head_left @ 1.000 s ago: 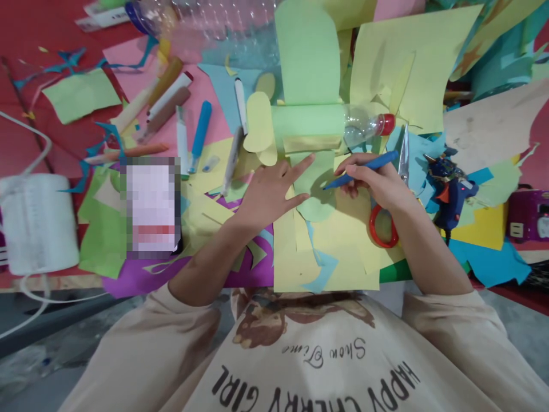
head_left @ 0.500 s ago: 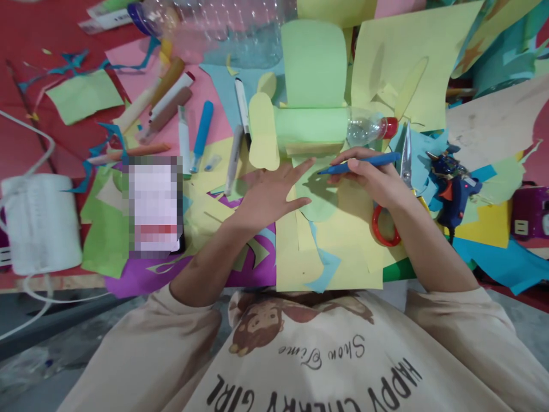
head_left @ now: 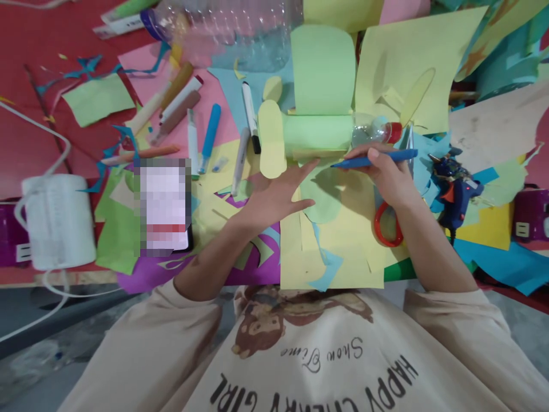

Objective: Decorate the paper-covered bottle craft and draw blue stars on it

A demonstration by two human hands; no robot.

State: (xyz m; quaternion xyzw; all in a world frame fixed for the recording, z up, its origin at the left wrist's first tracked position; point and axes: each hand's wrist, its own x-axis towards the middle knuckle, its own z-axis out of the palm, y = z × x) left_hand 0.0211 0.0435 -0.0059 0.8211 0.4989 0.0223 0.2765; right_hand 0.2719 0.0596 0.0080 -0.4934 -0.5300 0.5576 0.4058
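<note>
My right hand [head_left: 388, 171] grips a blue pen [head_left: 360, 161], its tip pointing left over a rounded green paper flap [head_left: 321, 197]. Fingers spread, my left hand [head_left: 281, 194] lies flat at the left edge of that flap. Just beyond both hands, a small clear bottle [head_left: 369, 129] with a red cap lies on its side, wrapped in green paper [head_left: 317, 133]. A second green flap [head_left: 323, 68] extends from the wrap on the far side. At the bottle's left end is a yellow rounded paper cutout [head_left: 271, 140]. Yellow sheets [head_left: 343, 252] lie under the work.
Red-handled scissors [head_left: 388, 224] and a blue glue gun [head_left: 458, 200] lie to the right. On the left are a phone [head_left: 165, 206], several markers [head_left: 210, 134] and a white corded box [head_left: 58, 223]. A large clear bottle [head_left: 231, 31] lies at the back.
My right hand and the pen have moved slightly up and right, away from the flap. My left hand stays spread in place. The whole view has shifted a little.
</note>
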